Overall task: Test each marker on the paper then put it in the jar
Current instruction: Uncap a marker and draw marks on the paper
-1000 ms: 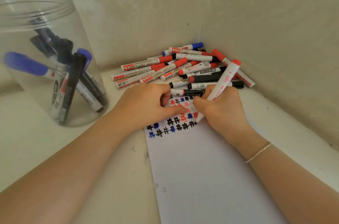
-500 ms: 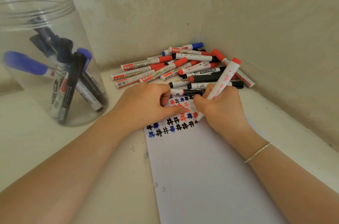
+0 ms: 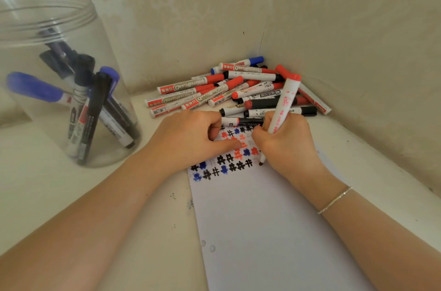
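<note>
Comparing the head view with a second earlier, little had moved: the right hand (image 3: 290, 145) still pinched the red marker (image 3: 281, 114), tip on the paper (image 3: 274, 219) beside the hash marks, so testing continued. The left hand (image 3: 191, 138), curled with one finger out, pinned the paper. About seven markers stood in the jar (image 3: 28, 28), roughly twenty in the pile (image 3: 229, 90) in the desk's far corner.

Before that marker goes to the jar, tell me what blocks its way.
The left hand lies on the paper between the marker in the right hand and the jar. The jar's mouth is open.
</note>
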Demonstrator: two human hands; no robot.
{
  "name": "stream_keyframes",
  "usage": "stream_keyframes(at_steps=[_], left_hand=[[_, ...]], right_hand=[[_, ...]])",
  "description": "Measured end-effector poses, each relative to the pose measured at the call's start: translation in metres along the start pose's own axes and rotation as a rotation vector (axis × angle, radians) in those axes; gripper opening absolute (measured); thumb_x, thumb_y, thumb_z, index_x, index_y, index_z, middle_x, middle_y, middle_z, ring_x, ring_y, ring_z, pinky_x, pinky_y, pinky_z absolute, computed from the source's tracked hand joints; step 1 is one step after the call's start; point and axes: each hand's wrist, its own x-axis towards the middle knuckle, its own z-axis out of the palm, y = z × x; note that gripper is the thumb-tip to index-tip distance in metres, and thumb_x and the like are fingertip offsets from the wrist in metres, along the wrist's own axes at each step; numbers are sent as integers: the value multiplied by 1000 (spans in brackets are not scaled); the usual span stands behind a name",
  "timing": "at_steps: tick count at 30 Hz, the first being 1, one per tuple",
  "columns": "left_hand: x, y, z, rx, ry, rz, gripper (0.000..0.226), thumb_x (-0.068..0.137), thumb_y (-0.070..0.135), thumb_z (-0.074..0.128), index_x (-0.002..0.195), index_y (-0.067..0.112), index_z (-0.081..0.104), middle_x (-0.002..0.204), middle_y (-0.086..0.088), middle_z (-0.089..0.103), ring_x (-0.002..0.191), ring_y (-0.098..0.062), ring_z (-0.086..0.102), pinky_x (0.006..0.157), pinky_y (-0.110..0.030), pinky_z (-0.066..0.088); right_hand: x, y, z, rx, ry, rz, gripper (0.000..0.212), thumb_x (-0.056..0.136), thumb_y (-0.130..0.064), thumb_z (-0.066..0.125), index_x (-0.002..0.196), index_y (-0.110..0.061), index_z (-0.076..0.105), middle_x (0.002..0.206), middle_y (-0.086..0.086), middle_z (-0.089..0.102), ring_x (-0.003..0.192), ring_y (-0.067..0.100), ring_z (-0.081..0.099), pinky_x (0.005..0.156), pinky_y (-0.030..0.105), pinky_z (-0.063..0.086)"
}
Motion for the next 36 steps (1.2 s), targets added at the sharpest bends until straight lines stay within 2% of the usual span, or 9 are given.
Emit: stream_keyframes(at_steps=[3,6,10,13,15,19,27,33,36], left_hand=[[1,0,-1,8,-11,0,49,72,71,57,63,25,43,52,9,44,48,-5,40,49,-21,30],[-2,-1,0,-9,-9,11,42,77,66,57,69,27,44,56,9,47,48,-5,41,48,-21,30],[-7,-2,0,-386,17,23,3,93,26,46,92,26,44,66,2,53,50,-10,40,49,-31,37],[-10,3,-4,-622,-26,42,21,95,6,36,105,24,41,83,2,56,68,-14,53,59,-33,47],[-9,6,-1,-655,-70,69,26,97,7,41,113,28,39,95,10,60,85,-3,60,69,-26,51],[-7,9,4,-769,-133,44,39,89,11,63,117,26,40,103,11,67,97,0,65,85,-19,52],[-6,12,4,-886,-142,-75,34,75,5,77,96,17,55,97,3,72,86,-5,71,82,-25,57],[-8,13,6,-739,-107,-14,25,73,13,80,90,22,65,87,9,72,75,0,69,72,-12,52],[-8,12,7,-655,-52,30,21,76,22,78,95,26,69,89,12,69,79,0,66,72,-13,50]], right_hand=[[0,0,-1,25,-16,-17,37,84,-2,60,58,-9,34,54,6,35,36,5,34,38,12,34],[5,2,-10,362,52,51,32,84,-10,68,61,-7,47,50,9,48,35,8,37,37,19,35],[10,1,-20,723,52,93,22,83,-20,70,69,-11,56,53,4,58,39,12,48,40,23,42],[11,0,-23,936,-64,148,19,79,-26,66,77,-7,65,73,6,68,64,17,65,64,29,56],[12,0,-26,1032,-100,160,24,85,-24,58,73,-5,65,68,8,66,59,21,64,59,31,55],[12,1,-24,939,-84,108,27,91,-5,51,65,-6,46,52,7,56,36,15,47,37,23,39],[10,1,-23,837,-70,86,29,89,-4,58,61,-6,47,49,7,53,35,13,45,37,22,38],[10,5,-21,686,-121,52,22,85,-5,63,66,-5,50,49,12,51,32,15,42,35,21,35],[9,6,-21,611,-199,20,19,77,-15,69,69,-5,55,51,14,55,36,16,47,38,22,41]])
